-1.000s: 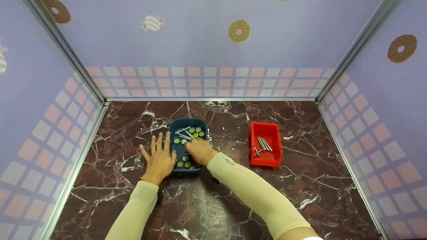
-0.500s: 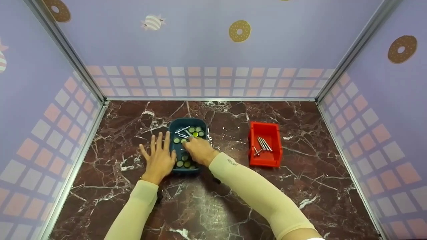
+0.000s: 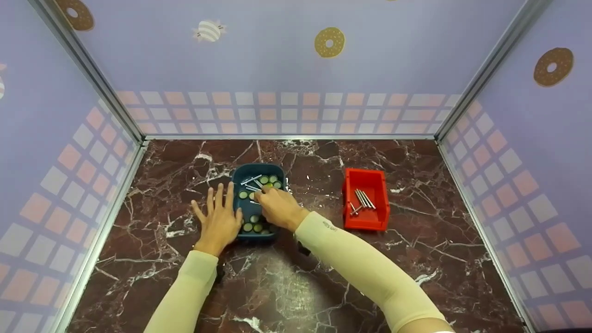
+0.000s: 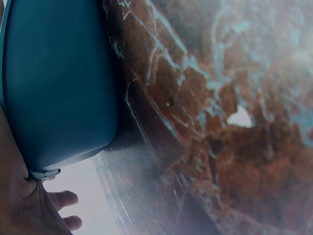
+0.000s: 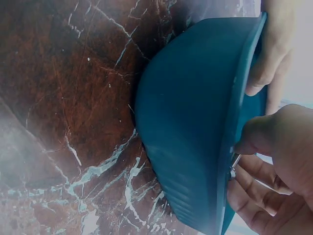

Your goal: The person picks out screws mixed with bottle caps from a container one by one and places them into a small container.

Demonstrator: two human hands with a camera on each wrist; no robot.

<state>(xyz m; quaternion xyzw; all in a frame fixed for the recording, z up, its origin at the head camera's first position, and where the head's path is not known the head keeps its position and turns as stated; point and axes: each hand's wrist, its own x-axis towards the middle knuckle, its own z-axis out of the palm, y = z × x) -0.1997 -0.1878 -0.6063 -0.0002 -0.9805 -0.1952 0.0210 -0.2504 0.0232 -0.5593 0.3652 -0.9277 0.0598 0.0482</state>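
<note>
A dark blue-green bin [image 3: 245, 206] holds several shiny metal screws [image 3: 251, 180] and several round pale-green discs [image 3: 248, 227]. My left hand [image 3: 218, 226] lies at its left side with spread fingers, the thumb touching the rim. Over the bin's right side, my right hand [image 3: 280, 209] reaches in. In the right wrist view its thumb and fingers [image 5: 258, 137] pinch a screw [image 5: 234, 169] near the rim; much of that screw is hidden. The left wrist view shows the bin's outer wall [image 4: 58, 83] beside the left hand [image 4: 29, 210].
To the right, a red bin [image 3: 385, 199] holds several screws [image 3: 365, 199]. Both bins stand on a dark red marbled tabletop [image 3: 314, 277]. Purple walls [image 3: 277, 60] with printed patterns enclose the back and sides.
My right hand has lifted and shifted slightly, uncovering more of the bin's middle. My left hand stays at the bin's left side. The red bin and its screws look unchanged.
</note>
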